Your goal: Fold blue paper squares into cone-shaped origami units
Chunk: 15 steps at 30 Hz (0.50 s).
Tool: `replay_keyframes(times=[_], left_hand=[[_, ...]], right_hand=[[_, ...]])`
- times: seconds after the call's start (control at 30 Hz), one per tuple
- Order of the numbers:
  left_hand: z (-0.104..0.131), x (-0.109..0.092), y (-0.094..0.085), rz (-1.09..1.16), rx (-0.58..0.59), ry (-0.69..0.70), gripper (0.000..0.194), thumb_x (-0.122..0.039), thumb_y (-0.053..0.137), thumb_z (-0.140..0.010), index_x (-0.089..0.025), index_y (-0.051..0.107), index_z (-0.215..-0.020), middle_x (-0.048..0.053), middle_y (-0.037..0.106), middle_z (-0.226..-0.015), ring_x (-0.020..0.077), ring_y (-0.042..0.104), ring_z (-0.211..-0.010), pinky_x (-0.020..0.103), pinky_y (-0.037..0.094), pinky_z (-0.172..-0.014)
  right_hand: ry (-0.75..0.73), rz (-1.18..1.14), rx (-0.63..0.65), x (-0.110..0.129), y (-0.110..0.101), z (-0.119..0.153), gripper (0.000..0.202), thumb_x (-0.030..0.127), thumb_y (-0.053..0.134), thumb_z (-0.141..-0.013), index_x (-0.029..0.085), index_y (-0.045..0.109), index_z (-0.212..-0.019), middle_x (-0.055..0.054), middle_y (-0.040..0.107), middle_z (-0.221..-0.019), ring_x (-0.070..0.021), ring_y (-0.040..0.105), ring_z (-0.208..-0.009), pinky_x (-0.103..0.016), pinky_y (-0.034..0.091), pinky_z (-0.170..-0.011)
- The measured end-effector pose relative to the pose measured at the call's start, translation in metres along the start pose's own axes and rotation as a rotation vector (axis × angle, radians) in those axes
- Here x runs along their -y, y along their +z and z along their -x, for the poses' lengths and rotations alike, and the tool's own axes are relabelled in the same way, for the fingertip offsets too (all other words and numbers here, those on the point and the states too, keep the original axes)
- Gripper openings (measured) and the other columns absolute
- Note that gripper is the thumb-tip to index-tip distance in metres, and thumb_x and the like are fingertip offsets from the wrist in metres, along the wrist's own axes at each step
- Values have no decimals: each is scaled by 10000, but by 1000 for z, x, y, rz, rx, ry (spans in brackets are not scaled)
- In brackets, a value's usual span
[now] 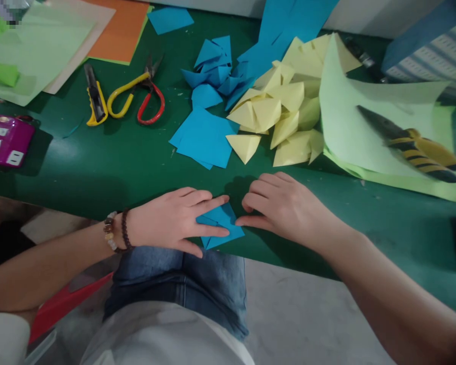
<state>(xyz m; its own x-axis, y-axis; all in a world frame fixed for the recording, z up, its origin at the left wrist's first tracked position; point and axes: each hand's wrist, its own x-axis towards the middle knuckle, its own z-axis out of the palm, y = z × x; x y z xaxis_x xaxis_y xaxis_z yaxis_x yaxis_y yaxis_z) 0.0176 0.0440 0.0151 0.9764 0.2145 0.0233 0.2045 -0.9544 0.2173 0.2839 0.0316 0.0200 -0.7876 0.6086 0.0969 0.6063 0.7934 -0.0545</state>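
A blue sheet of paper [225,215] with folded creases lies near the table's front edge. My left hand [175,215] rests on it, fingers stretched and spread, pressing it flat; I wear beaded bracelets on that wrist. Just right of the sheet is my right hand [285,205], its fingers curled in loosely and its thumb tip close to the paper's right edge. Nothing shows between those fingers. Beyond the hands is a small stack of blue paper squares [203,137]. Folded blue pieces [213,63] and a heap of folded yellow pieces [281,109] lie behind it.
On the green table are a yellow utility knife [96,96], cutting pliers [137,96] with yellow and red handles, and a purple box [9,141]. Striped-handled pliers [414,144] lie on light green sheets [365,121] at right. More coloured sheets [116,30] are at back left.
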Motion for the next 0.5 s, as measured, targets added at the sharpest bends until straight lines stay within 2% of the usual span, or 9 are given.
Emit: replay_keyframes(times=[0.2,0.33,0.4,0.5], left_hand=[[0,0,-1,1,22,-2,555,-585,613,-846,-384,536,-1358,155,383,-1534,316,484,-1219,423,423,-932],[1,-1,0,28,7,-17,564,-583,625,-840,-394,527,-1362,132,379,-1541,314,474,-1229,426,415,-954],[2,-2,1,26,13,-20,566,-590,595,-858,-393,504,-1381,136,361,-1549,318,462,-1242,436,414,-958],[4,-3,3,14,-7,-36,592,-601,556,-876,-362,475,-1411,149,317,-1571,335,452,-1257,453,427,-954]], right_hand=[[22,-62,25,5,-2,10,440,578,454,-929,197,566,-740,-31,542,-715,-178,478,-680,-308,315,-618],[66,-194,33,7,-3,17,479,667,513,-848,197,580,-785,-32,566,-737,-178,511,-679,-302,349,-607],[144,-264,20,12,-4,20,470,659,562,-825,191,602,-835,-42,587,-770,-188,546,-706,-309,393,-623],[317,-308,-30,26,-2,22,375,553,612,-857,180,626,-886,-64,616,-814,-204,588,-757,-324,454,-650]])
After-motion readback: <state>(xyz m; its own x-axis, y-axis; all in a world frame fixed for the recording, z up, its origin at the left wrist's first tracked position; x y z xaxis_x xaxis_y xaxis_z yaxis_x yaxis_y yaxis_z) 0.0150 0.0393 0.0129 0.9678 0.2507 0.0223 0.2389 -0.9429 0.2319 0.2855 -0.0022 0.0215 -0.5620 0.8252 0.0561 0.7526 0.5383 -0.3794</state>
